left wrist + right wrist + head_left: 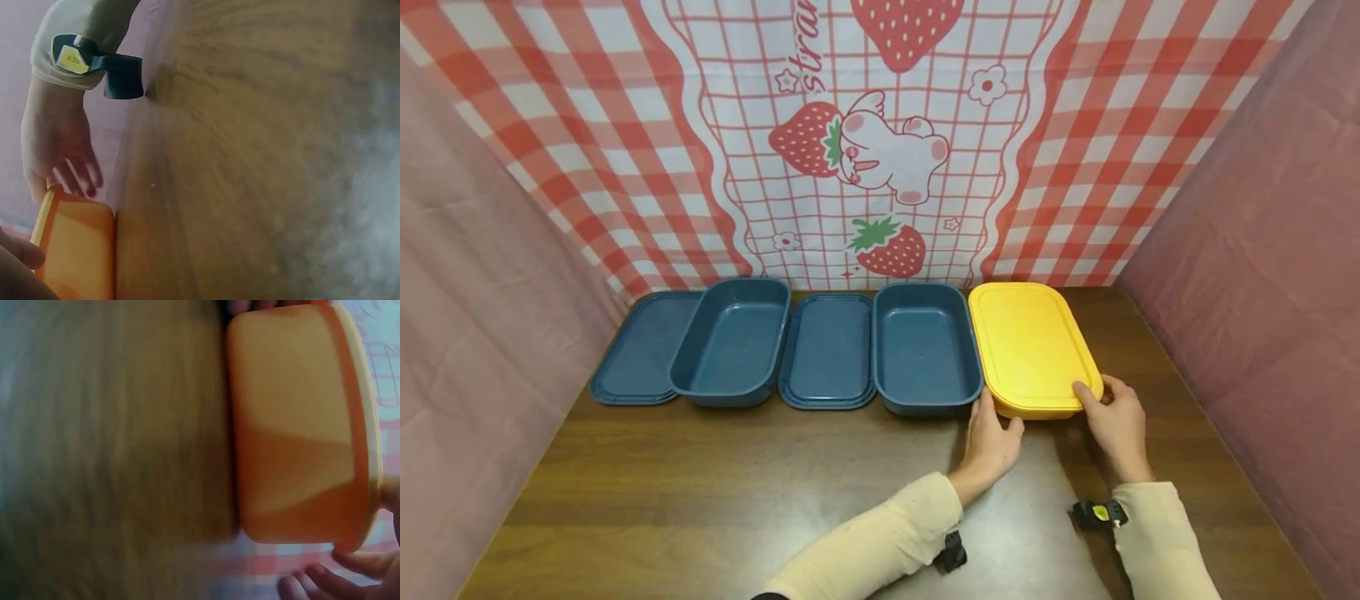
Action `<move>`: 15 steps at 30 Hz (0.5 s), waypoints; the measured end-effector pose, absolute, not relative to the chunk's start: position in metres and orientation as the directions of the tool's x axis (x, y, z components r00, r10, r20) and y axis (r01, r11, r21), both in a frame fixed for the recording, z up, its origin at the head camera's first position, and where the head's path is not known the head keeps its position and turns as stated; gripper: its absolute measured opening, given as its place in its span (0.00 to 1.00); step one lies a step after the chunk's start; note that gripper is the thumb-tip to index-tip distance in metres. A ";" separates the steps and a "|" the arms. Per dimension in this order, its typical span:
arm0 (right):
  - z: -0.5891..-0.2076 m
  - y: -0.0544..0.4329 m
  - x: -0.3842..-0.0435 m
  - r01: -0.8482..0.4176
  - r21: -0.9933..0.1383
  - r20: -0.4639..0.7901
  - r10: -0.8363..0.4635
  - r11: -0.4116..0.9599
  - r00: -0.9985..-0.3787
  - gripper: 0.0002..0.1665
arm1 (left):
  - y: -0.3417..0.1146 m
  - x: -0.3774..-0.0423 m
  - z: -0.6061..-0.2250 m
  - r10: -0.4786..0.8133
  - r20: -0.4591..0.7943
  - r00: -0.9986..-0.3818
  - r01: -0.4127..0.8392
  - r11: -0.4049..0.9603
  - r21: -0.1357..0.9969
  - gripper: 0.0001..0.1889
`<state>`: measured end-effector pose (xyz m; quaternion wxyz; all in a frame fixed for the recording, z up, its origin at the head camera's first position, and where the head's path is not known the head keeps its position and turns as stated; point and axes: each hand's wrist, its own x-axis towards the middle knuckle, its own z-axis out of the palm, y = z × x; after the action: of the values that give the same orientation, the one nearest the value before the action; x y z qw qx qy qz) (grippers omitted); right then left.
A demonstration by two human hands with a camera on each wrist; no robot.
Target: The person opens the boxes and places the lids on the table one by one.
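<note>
A yellow food container [1035,346] with its lid on stands at the right end of a row on the table. My left hand [992,442] holds its front left corner, fingers along the side beside the neighbouring blue container, thumb near the front wall. At the front right corner my right hand [1117,423] grips the rim, thumb on top of the lid and a finger beneath the edge. The right wrist view shows the container's front wall [294,425] upright on the table. Part of the left hand's fingers is hidden between the two containers.
Left of the yellow container stand an uncovered blue container [927,354], a blue lid [831,350], a second uncovered blue container [735,342] and another blue lid [640,350]. A checked strawberry cloth [880,167] hangs behind the wooden table [700,500]. Pink curtains [1255,217] flank both sides.
</note>
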<state>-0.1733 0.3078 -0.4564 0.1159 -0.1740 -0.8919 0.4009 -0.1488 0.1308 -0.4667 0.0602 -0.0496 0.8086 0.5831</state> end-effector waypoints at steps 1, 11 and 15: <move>-0.455 0.306 -0.172 0.194 -0.720 0.120 0.396 0.666 -0.911 0.31 | 0.130 -0.149 -0.467 -0.010 -0.153 -0.988 -0.149 0.316 0.937 0.37; -0.450 0.289 -0.165 -0.164 -0.506 0.492 0.127 0.847 -0.861 0.15 | 0.130 -0.150 -0.466 0.000 -0.167 -0.986 -0.158 0.319 0.935 0.36; -0.450 0.288 -0.165 -0.239 -0.464 0.494 0.026 0.853 -0.869 0.13 | 0.129 -0.150 -0.465 0.012 -0.175 -0.984 -0.163 0.314 0.935 0.37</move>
<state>-0.1648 0.2881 -0.4497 0.2496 0.0573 -0.9296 0.2650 -0.1497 0.1290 -0.4649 0.0747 -0.0467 0.8071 0.5837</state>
